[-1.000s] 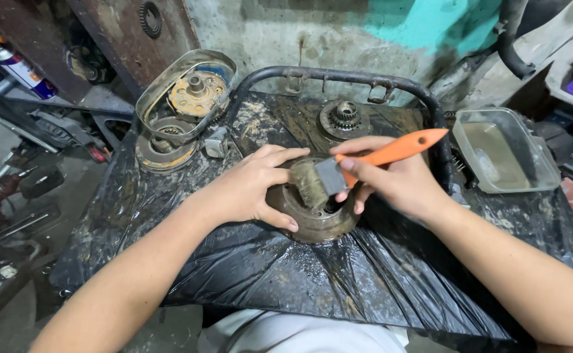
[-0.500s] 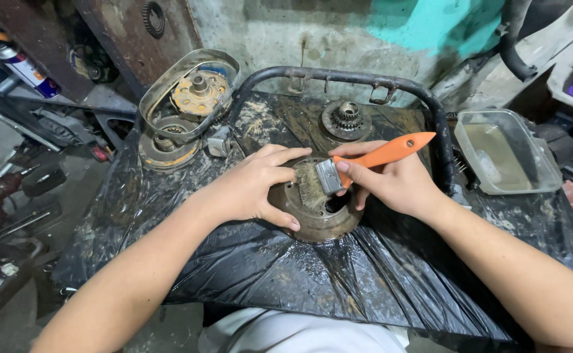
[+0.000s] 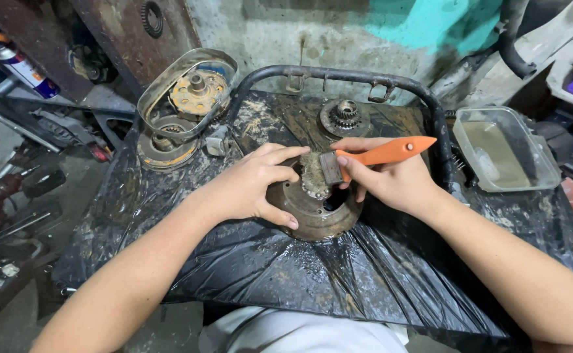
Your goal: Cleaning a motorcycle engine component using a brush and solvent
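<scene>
The left hand (image 3: 250,189) is clamping down on a round, rusty metal drum (image 3: 316,209), fingers wrapping over its near rim and top, pinning it flat on the black plastic sheet (image 3: 286,274). The right hand (image 3: 391,183) is gripping an orange-handled brush (image 3: 371,157), fingers closed tight around the handle. That handle is running left to right, tilting up toward the right, with the grimy bristles (image 3: 314,175) pressing onto the drum's upper face, just beside the left fingertips. The drum is sitting dead centre between both hands, touching each. Further back a toothed gear hub (image 3: 345,116) is resting on the sheet, with an oval metal housing (image 3: 185,95) leaning at the left and a clear plastic tub (image 3: 505,147) at the right.
</scene>
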